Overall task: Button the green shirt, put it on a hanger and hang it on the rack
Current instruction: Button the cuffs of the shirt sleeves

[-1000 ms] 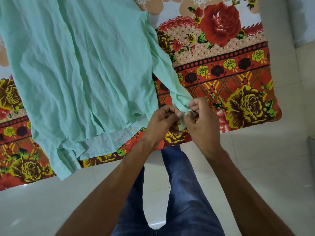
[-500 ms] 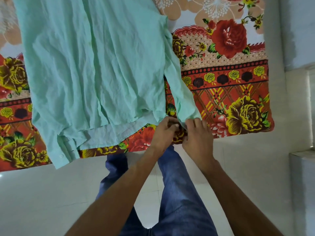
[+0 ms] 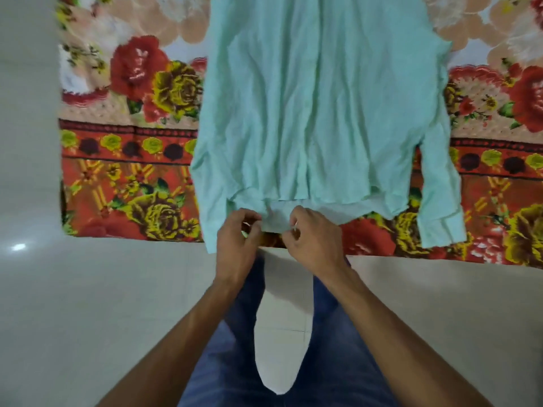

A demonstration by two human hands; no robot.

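Pale, glossy floor tiles [image 3: 88,304] fill the left side and the lower half of the frame. One soft cloth with a printed pattern, the floral sheet [image 3: 132,177], lies across the upper half, with red and yellow roses above a banded lattice border.

The one green shirt [image 3: 317,113] lies flat on this sheet at upper centre. It is a thin, mint-coloured woven fabric, creased in long lengthwise wrinkles, and its top runs out of the frame.

Two sleeves show. The right-hand sleeve [image 3: 440,186] hangs straight to a stitched cuff near the sheet's lower edge. The other lies folded along the shirt's left margin.

The hem [image 3: 276,221] rests at centre frame, just above the sheet's near edge, with a paler inner layer showing below the front panels.

You have two hands on that hem, close together but apart. Your left hand [image 3: 238,245] curls its fingers around the hem's left part, and your right hand [image 3: 316,242] pinches the fabric between thumb and fingertips. Any button there is too small to tell.

Your legs in blue denim jeans [image 3: 232,348] occupy the lower centre.
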